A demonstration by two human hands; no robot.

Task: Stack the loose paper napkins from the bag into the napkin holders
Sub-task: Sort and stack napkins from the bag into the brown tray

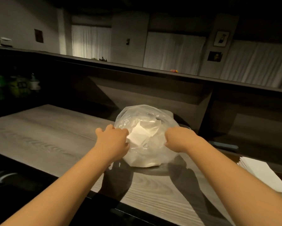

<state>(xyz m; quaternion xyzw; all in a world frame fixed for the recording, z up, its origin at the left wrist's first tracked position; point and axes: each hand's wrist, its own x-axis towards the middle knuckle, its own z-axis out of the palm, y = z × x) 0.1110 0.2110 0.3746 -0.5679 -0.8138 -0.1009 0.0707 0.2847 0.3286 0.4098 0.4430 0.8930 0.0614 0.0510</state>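
A clear plastic bag [145, 137] full of loose white napkins [143, 132] sits at the centre of the frame on the wood-grain counter [39, 136]. The left hand [114, 137] pinches the bag's left side, fingers curled closed on the plastic; the right hand [177, 137] grips its right side likewise. A white paper stack [264, 175] lies at the right edge.

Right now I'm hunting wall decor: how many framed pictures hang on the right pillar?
2: upper picture high on the pillar; lower picture directly beneath it. Others may hide in darkness.
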